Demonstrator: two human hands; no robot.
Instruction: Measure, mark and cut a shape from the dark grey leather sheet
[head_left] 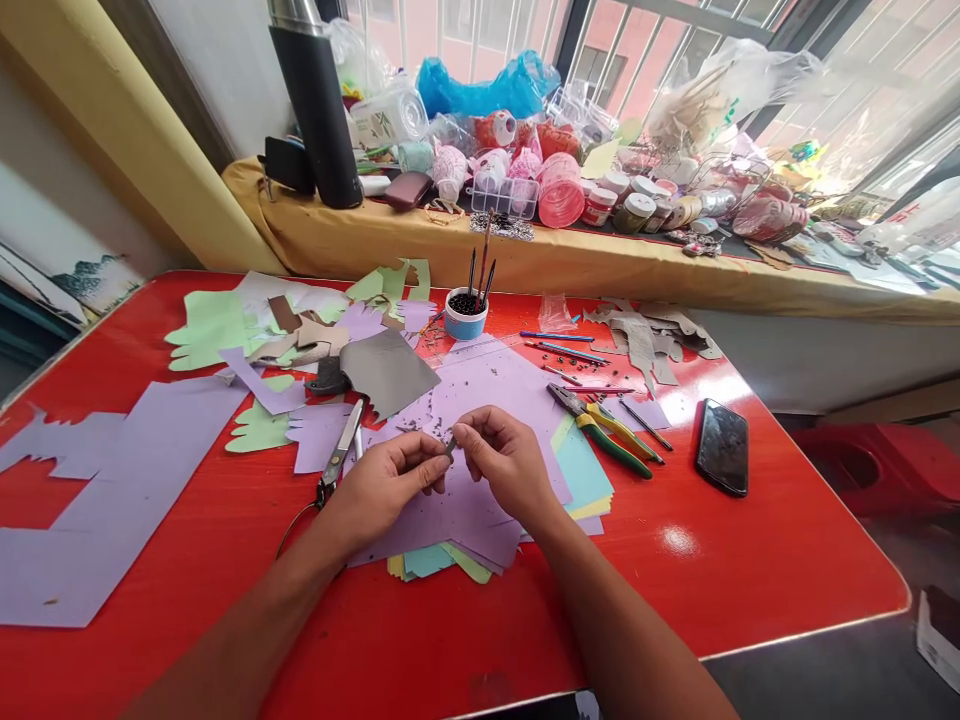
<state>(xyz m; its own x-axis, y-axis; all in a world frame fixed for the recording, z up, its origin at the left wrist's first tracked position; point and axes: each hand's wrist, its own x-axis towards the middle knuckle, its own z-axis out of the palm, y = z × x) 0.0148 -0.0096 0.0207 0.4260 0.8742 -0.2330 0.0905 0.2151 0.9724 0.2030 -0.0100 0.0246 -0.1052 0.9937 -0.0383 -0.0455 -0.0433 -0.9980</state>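
My left hand [386,482] and my right hand [510,462] meet over a stack of coloured paper topped by a purple sheet [491,385]. Between their pinched fingertips is a small dark grey strip [450,447], gripped from both sides; the fingers cover part of it. Tiny dark scraps lie scattered on the purple paper around my fingers. Left of my left hand are scissors [343,450] with dark handles. A dark grey sheet [388,372] with a jagged lower edge lies just beyond. Pliers [604,432] with green and yellow handles rest to the right of my right hand.
A blue-and-white cup [466,318] of dark beads holds several thin sticks. Pencils [568,352] lie near it. A black phone [722,447] is at the right. Purple offcuts [112,500] spread over the red table's left side. Jars and a black thermos [315,110] line the sill.
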